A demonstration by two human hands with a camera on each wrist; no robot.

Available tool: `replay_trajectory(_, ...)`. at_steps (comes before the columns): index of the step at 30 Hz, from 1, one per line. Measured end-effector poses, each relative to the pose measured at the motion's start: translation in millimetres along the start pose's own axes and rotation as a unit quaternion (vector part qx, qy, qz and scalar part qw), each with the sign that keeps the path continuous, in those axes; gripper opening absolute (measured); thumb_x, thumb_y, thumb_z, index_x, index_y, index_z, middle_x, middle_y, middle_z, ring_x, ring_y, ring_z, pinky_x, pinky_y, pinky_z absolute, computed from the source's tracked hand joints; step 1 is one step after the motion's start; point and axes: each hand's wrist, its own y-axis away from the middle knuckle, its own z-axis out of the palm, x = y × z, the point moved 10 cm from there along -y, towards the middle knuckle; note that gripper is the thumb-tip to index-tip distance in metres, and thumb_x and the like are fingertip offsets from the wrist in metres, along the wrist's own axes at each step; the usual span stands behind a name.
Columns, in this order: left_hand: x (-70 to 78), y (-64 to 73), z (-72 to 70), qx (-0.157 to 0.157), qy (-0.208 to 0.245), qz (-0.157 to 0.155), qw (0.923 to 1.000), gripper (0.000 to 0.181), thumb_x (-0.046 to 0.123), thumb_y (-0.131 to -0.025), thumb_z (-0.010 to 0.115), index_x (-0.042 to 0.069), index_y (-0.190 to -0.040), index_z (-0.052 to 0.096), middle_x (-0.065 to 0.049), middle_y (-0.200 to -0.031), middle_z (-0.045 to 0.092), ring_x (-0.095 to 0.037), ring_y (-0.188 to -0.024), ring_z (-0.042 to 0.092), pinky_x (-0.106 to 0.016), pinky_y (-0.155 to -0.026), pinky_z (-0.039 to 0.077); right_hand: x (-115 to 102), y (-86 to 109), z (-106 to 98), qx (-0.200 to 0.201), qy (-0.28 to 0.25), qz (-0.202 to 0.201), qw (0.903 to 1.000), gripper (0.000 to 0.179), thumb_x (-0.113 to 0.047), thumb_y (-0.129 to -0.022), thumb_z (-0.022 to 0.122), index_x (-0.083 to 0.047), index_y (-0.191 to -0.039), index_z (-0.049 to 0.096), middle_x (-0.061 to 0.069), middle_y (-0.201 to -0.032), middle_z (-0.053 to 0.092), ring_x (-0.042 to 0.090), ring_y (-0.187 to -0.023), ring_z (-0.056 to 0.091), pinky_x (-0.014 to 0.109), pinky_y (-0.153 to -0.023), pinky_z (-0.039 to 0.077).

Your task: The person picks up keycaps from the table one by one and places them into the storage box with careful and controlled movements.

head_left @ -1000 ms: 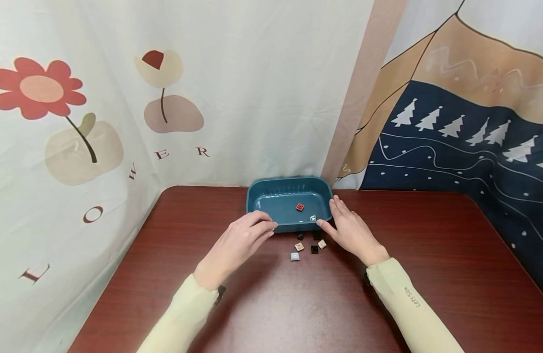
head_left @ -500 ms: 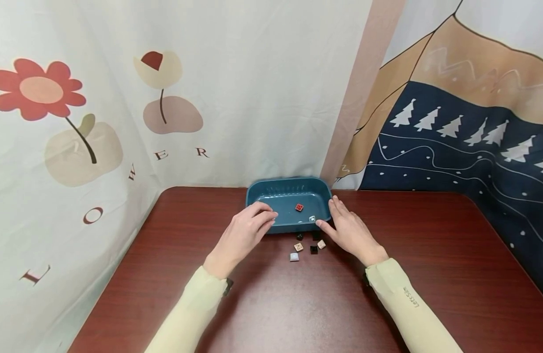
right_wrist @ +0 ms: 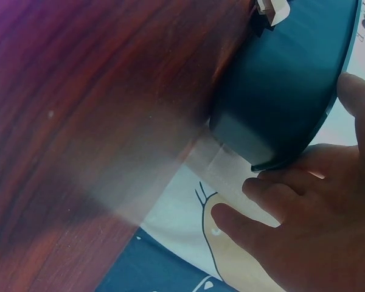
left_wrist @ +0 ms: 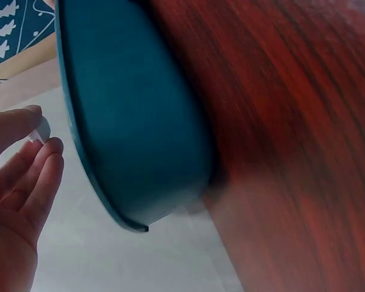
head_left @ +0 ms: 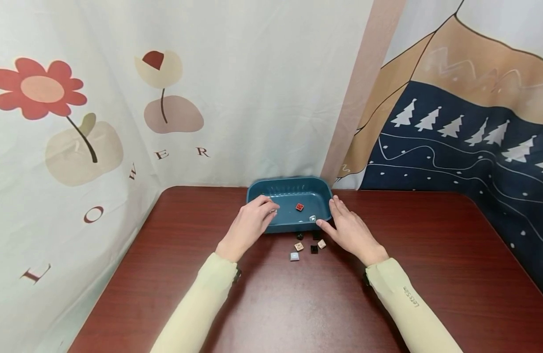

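Note:
In the head view my left hand is over the left part of a blue plastic basin. Its thumb and fingertips pinch a small pale keycap, seen best in the left wrist view. My right hand rests at the basin's right end, with straight fingers along the outside and the thumb at the near rim. Inside the basin lie a red keycap and a whitish keycap.
Just in front of the basin several keycaps lie on the dark red table: a light grey keycap, a beige keycap, a cream keycap and a black keycap among them. A printed curtain hangs close behind.
My left hand has moved from the basin's near left rim up and forward over its inside, with the keycap between its fingertips. The right hand and loose keycaps have stayed put.

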Motion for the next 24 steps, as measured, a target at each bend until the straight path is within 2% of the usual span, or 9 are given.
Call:
replay_trajectory(7,-8.6,-6.3,14.6,-0.018,0.007,-0.020,0.9996,0.014,0.003,-0.092,0.078,0.007,-0.106,0.079,-0.006,-0.106,0.065,-0.018,-0.090,0.068,-0.029,-0.078,0.057,0.7,-0.2,0.0,-0.002,-0.003,0.001,1.0000,0.084,-0.048,-0.104,0.058,0.013,-0.155,0.032,0.029,-0.164,0.027,0.043,-0.151,0.030,0.058,-0.116,0.034)
replay_trajectory(15,-17.9,-9.7,32.9,-0.065,-0.001,-0.042,0.9970,0.015,0.000,-0.092,0.077,0.001,-0.107,0.078,-0.009,-0.104,0.065,-0.022,-0.093,0.066,-0.032,-0.081,0.058,0.7,-0.5,0.4,0.000,-0.005,0.001,1.0000,0.084,-0.048,-0.104,0.058,0.013,-0.155,0.032,0.029,-0.165,0.026,0.043,-0.151,0.030,0.057,-0.116,0.034)
replay_trajectory(24,-27.6,-13.2,43.4,-0.102,-0.011,-0.081,0.9914,0.015,0.003,-0.093,0.077,0.001,-0.108,0.079,-0.009,-0.103,0.065,-0.023,-0.092,0.068,-0.033,-0.081,0.059,2.0,-0.9,1.1,-0.003,-0.006,0.004,1.0000,0.084,-0.048,-0.104,0.058,0.013,-0.156,0.032,0.028,-0.165,0.026,0.043,-0.152,0.029,0.058,-0.116,0.033)
